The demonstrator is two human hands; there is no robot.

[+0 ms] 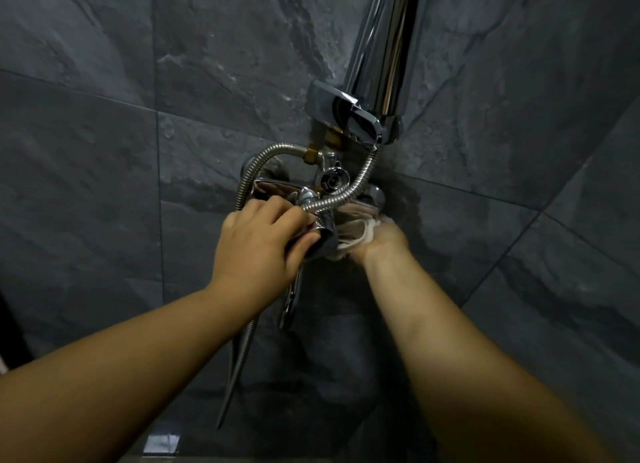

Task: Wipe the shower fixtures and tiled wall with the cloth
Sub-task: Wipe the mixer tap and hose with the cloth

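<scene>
A chrome shower mixer (327, 235) is fixed to the dark grey tiled wall (104, 150). A pale cloth (353, 234) is wrapped behind and around the mixer body. My left hand (258, 246) grips the left end of the cloth against the mixer, thumb under its chrome front. My right hand (382, 242) holds the bunched right end of the cloth; its fingers are mostly hidden behind the cloth. A flexible metal hose (360, 182) loops over the mixer up to the chrome handheld shower head (381, 46) in its holder (346, 116).
A second hose (242, 182) curves from a brass fitting (311, 154) down the left side and hangs below (239, 365). The chrome lever (289, 303) points down under the mixer. A small valve knob (330, 178) sits above the mixer. Floor drain (161, 443) at the bottom.
</scene>
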